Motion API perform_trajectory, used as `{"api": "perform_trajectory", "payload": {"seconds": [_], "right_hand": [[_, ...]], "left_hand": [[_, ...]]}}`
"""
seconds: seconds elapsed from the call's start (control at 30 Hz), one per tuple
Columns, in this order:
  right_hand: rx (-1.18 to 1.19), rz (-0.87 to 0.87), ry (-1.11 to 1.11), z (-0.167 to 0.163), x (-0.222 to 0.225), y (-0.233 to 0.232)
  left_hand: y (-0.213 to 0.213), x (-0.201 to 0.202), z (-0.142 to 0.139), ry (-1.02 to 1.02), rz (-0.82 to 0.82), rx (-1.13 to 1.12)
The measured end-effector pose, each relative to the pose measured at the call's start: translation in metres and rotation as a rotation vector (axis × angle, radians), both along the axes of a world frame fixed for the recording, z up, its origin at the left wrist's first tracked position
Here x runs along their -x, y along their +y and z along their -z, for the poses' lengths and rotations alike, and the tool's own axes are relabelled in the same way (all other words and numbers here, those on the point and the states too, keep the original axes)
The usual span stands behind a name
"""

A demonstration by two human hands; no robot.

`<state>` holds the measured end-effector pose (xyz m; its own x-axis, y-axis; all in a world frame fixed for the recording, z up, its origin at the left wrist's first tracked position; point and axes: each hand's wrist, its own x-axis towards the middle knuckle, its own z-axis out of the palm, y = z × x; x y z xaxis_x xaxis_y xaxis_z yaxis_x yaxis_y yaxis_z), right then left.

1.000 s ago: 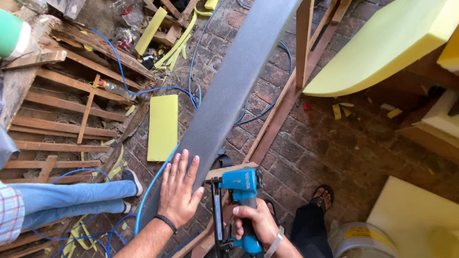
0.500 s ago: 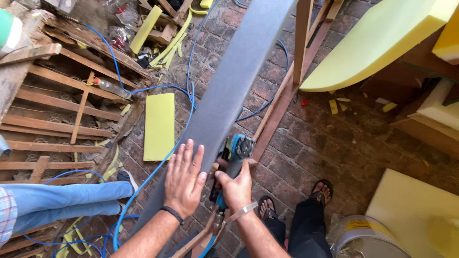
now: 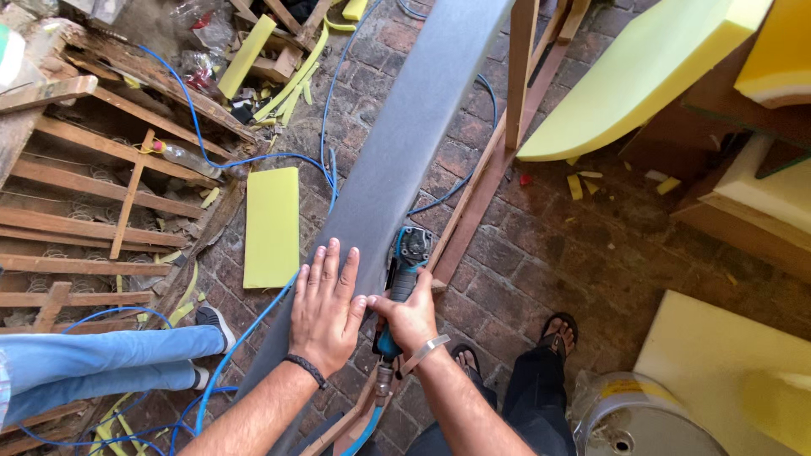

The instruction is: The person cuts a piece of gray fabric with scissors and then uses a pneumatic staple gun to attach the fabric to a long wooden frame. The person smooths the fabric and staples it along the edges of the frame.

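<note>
On the long grey fabric-covered panel (image 3: 397,160), one left hand (image 3: 325,308) lies flat, fingers spread and released. Beside it, one right hand (image 3: 411,319) is clenched around a blue pneumatic stapler (image 3: 404,274) at the panel's wooden edge. One flat rectangular yellow foam slab (image 3: 272,226) lies on the rough brick floor (image 3: 541,253).

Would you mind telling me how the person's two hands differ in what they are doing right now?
The left hand lies flat with fingers spread on the grey padded panel; the right hand is curled around the blue staple gun. The left wears a dark wristband, the right a pale one. Both sit side by side at the panel's near end.
</note>
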<state>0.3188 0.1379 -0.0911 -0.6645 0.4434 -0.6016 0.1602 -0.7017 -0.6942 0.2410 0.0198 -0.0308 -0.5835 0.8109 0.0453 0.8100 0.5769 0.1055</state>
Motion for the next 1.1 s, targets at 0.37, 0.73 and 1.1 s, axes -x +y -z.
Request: {"api": "perform_trajectory", "payload": {"seconds": [0.37,0.73,1.1], "right_hand": [[0.027,-0.027,-0.049,-0.001,-0.013,0.009],[0.395,-0.267,0.028,-0.020,-0.101,0.038],[0.368,-0.298,0.047,-0.019,-0.099,0.036]], "left_hand": [[0.008,-0.004,-0.002,0.028,-0.045,0.216],[0.014,-0.008,-0.008,0.017,-0.074,0.289],[0.014,-0.013,-0.011,-0.006,-0.065,0.280]]}}
